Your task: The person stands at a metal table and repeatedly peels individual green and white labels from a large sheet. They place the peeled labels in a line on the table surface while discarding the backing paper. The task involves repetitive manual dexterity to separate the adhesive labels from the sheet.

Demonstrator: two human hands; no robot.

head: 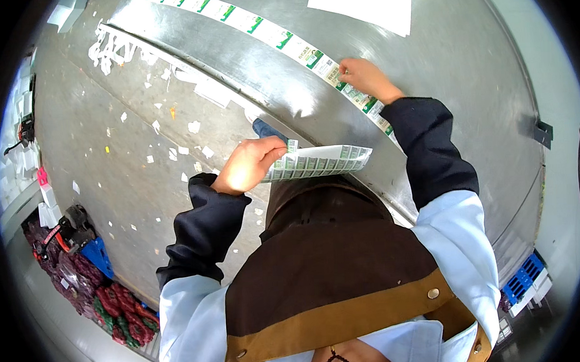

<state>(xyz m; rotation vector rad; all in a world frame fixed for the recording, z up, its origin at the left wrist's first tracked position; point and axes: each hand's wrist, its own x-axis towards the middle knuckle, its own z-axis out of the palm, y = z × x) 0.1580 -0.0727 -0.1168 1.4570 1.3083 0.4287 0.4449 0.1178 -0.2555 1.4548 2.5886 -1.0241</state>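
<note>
My left hand (246,164) pinches a curled sheet of small green-and-grey stickers (313,166) near its left end, in front of my apron. One small sticker (292,146) stands up at the fingertips. Part of the sheet's upper band is bare white backing. My right hand (367,78) rests its bent fingers on a long strip of green-and-white printed labels (285,40), which curves across the steel table. Whether those fingertips hold a small sticker is hidden. Labels on the strip near and below this hand bear small stickers; several farther up do not.
White paper sheets (365,8) lie at the far side of the steel table (467,55). Paper scraps (193,127) litter the floor left of the table's raised edge. Red and purple mesh sacks (124,311) and a blue plastic pallet (97,257) stand lower left.
</note>
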